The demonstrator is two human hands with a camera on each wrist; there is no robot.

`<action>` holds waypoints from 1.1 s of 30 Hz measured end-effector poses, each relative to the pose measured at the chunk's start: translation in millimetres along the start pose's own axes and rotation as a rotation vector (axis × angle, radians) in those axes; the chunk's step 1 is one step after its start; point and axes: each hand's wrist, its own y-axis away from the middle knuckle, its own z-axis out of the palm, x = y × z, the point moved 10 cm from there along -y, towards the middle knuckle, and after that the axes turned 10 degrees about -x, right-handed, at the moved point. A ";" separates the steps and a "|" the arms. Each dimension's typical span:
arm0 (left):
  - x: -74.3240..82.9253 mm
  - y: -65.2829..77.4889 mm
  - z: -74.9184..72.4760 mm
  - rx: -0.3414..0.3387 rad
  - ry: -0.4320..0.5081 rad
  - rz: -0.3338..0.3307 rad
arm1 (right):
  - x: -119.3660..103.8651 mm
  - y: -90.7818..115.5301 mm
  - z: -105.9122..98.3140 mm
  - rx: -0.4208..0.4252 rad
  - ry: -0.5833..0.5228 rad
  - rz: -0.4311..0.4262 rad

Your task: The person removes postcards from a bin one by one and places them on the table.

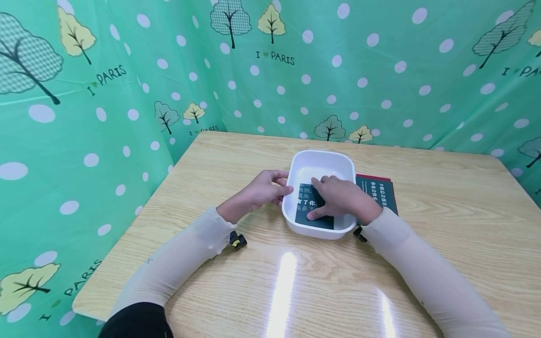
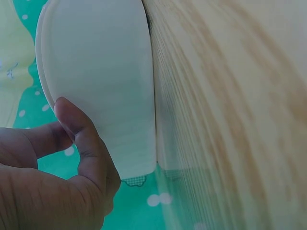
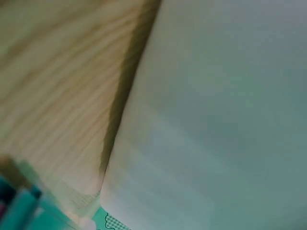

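Note:
A white plastic basin (image 1: 321, 159) sits on the wooden table. My left hand (image 1: 272, 188) holds its left rim; in the left wrist view, the left hand (image 2: 72, 177) has a fingertip against the outer wall and another digit at the rim. Inside the basin lies a dark green booklet (image 1: 314, 220) with white lettering. My right hand (image 1: 338, 195) reaches over the right rim and rests on this booklet, thumb and index finger spread apart. The right wrist view shows the basin's outer wall (image 3: 201, 120) up close, without the hand.
Right beside the basin, more dark green booklets (image 1: 382, 190), one with a red edge, lie partly behind the right wrist. Small black devices (image 1: 238, 240) sit at both wrists. A green patterned curtain (image 1: 359, 61) hangs behind the wooden table (image 1: 236, 291).

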 end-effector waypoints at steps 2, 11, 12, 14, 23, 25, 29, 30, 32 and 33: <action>0.3 0.3 0.1 0.002 0.000 0.002 | -0.4 0.6 -0.9 0.009 0.000 -0.004; 0.6 0.5 0.2 0.000 -0.012 -0.006 | 0.3 1.0 -1.3 0.019 -0.008 -0.012; 0.7 0.6 0.1 0.001 -0.013 -0.007 | 0.5 0.9 -1.0 0.015 -0.009 -0.011; 0.6 0.6 0.2 0.000 -0.014 -0.009 | 1.4 0.2 -0.4 0.008 -0.009 -0.005; 0.9 0.1 -1.1 0.005 -0.019 0.001 | 4.8 -6.8 -1.9 -0.029 -0.064 0.003; 0.5 -0.4 -0.7 0.005 -0.016 0.000 | 5.8 -8.2 -0.9 -0.033 -0.070 0.004; -0.3 -1.0 -0.1 0.004 -0.010 0.001 | 6.7 -9.0 0.7 -0.036 -0.078 0.013; -0.4 -0.8 -0.1 0.005 -0.011 0.001 | 6.7 -9.2 0.7 -0.037 -0.078 0.012; -0.4 -0.4 0.0 0.005 -0.011 0.002 | 6.6 -8.8 0.6 -0.039 -0.082 0.016; -0.3 -0.2 -0.1 0.006 -0.011 0.002 | 6.8 -8.8 0.6 -0.039 -0.081 0.019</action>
